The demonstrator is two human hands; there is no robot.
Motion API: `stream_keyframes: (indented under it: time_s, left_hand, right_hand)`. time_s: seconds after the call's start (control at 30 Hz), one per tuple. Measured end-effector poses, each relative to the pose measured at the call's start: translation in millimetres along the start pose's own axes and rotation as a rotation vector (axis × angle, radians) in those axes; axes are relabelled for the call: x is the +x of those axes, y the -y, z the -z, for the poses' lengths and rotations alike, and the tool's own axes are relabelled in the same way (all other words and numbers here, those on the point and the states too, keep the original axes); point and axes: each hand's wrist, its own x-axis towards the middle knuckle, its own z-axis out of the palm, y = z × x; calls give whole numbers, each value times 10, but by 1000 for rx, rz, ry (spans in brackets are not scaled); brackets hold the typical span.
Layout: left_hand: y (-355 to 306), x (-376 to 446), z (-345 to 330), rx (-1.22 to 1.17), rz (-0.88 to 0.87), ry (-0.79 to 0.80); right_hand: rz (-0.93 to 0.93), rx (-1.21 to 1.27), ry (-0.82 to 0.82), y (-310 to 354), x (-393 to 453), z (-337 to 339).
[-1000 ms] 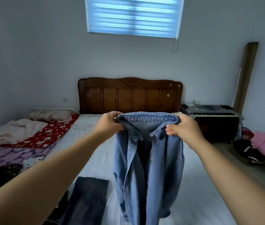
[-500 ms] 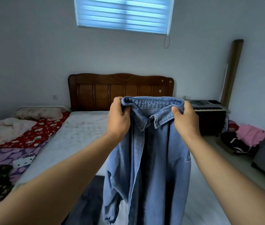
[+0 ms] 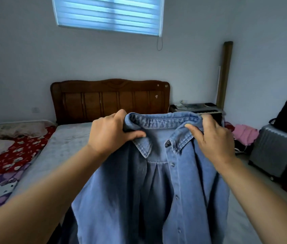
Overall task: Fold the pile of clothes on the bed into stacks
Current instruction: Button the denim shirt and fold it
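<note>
Left hand point(image 3: 111, 134), right hand point(image 3: 213, 140) gripping stitched denim shirt point(image 3: 156, 187)

I count two hands of mine, my left hand point(image 3: 112, 133) and my right hand point(image 3: 213, 140), on one denim shirt point(image 3: 156, 187). One bed point(image 3: 65, 143) with one wooden headboard point(image 3: 109, 99) lies ahead. Far right stands one keyboard point(image 3: 199, 108), near right one grey suitcase point(image 3: 274, 152), and up top one window blind point(image 3: 107, 14).
</note>
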Motion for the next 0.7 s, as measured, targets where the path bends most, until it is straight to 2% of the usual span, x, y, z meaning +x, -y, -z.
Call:
stream_keyframes:
  time_s: [0.17,0.43,0.6,0.7]
  left_hand:
    - [-192,17,271,17,-23,-52]
    - [-490,206,391,9,44,-6]
    - [-579,288,139,19,148,112]
    - [-542,388,-225,80,230,247]
  right_hand:
    - [40,-32,-63,-99,69,245]
    - [-8,15,-49,-300,305,415]
    - [-15,84,40,-560,266,157]
    - [-29,171,218,-757,220,-197]
